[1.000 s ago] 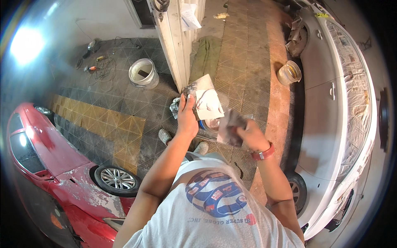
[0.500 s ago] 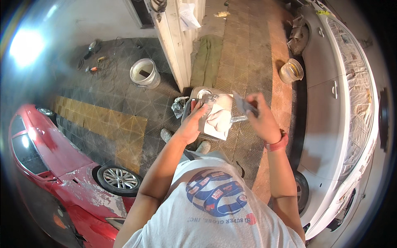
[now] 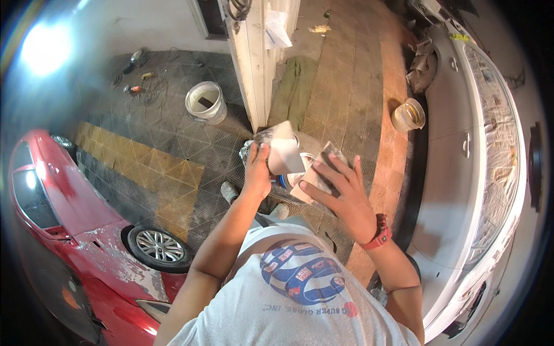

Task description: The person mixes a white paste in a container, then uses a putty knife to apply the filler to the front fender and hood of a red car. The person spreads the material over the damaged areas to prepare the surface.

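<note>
My left hand (image 3: 258,173) grips a pale flat sheet (image 3: 284,154) by its left edge, tilted up, with a grey smear at its upper corner. A beige rectangular piece (image 3: 314,187) with grey marks is in my right hand (image 3: 352,205), whose fingers lie spread across its face; the thumb side is partly hidden. The two pieces are apart. Between and below them a container with a blue side (image 3: 283,180) shows in part, along with a round pale rim. Both stand on a dark, rounded surface (image 3: 314,144), mostly covered by my hands.
A white bucket (image 3: 206,104) stands on the tiled floor beyond a white post (image 3: 254,69). To the right are another bucket (image 3: 408,115) and a white car (image 3: 447,190) with masked windows. A red car (image 3: 86,219) with sanded patches is at left. Cables (image 3: 153,95) lie farther off.
My hands have moved apart from one another's work: the left has lifted the pale sheet up and left, uncovering the container. The right has come lower, its fingers spread over a beige piece.
</note>
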